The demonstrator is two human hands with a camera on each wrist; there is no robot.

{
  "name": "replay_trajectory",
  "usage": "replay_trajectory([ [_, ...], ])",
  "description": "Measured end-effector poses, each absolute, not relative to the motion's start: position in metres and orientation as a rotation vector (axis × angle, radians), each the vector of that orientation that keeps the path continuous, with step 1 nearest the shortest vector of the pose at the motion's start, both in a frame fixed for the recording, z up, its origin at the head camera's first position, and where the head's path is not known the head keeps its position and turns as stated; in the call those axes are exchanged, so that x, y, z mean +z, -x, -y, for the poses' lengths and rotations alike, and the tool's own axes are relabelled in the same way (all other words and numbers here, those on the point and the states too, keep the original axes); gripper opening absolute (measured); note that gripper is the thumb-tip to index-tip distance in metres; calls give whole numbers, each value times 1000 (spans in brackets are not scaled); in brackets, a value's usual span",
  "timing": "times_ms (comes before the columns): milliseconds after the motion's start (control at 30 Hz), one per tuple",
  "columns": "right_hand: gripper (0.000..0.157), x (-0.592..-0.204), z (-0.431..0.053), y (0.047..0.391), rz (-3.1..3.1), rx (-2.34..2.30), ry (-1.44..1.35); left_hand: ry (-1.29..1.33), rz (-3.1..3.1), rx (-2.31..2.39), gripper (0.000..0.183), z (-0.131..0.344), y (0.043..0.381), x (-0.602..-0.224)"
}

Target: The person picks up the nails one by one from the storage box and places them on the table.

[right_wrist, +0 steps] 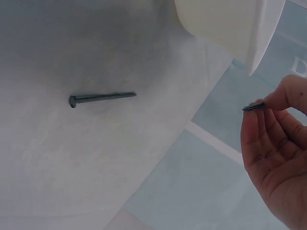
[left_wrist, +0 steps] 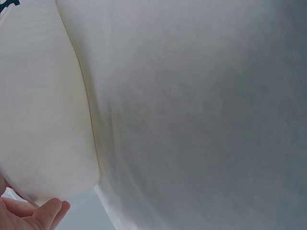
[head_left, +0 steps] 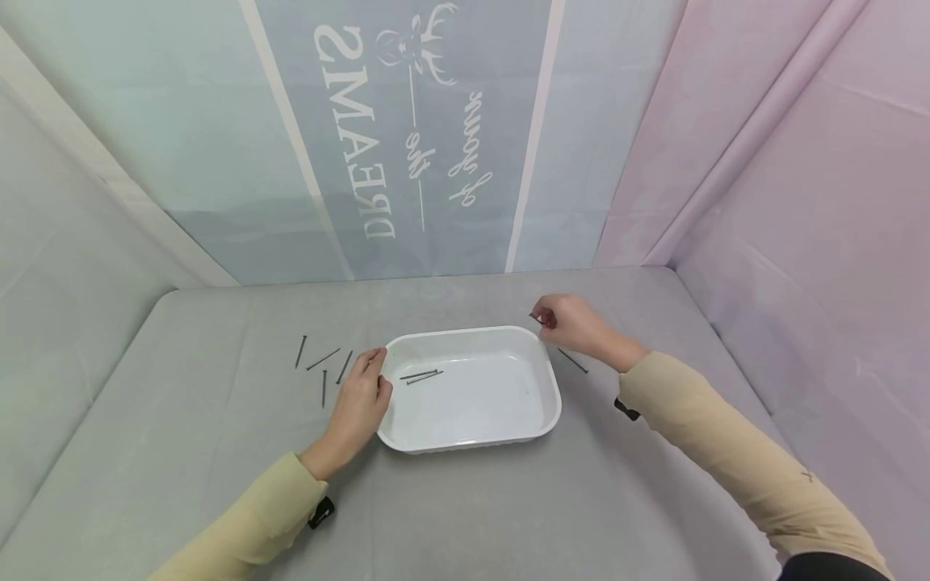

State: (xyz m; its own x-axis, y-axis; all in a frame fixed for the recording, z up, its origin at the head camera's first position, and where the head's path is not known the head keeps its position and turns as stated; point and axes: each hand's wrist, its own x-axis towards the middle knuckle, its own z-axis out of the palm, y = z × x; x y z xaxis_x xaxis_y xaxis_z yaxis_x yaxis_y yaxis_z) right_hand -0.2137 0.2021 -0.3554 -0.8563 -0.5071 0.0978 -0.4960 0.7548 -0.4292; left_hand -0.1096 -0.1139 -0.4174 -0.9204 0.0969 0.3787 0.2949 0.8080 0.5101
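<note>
A white rectangular tray (head_left: 472, 444) sits on the grey cloth, with two nails (head_left: 421, 376) lying close together inside it at the left. My left hand (head_left: 358, 407) grips the tray's left rim; in the left wrist view its fingers (left_wrist: 48, 213) are at the tray's edge. Just above the tray's far right corner, my right hand (head_left: 577, 324) pinches a nail (right_wrist: 253, 106) between thumb and fingertips. Another nail (right_wrist: 103, 98) lies on the cloth right of the tray, below the right hand.
Several loose nails (head_left: 323, 387) are scattered on the cloth left of the tray, near the left hand. A printed fabric wall (head_left: 436, 161) rises behind the work surface, with more fabric walls at both sides.
</note>
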Motion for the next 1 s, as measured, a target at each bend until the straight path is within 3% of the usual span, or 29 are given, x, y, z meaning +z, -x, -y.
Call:
replay_trajectory([
  [400, 23, -365, -215, 219, -2954, -684, 601, 299, 2652, -830, 41, 114, 110, -417],
  [1000, 24, -383, -236, 232, -2925, -704, 480, 281, 2682, -829, 43, 114, 110, -417],
])
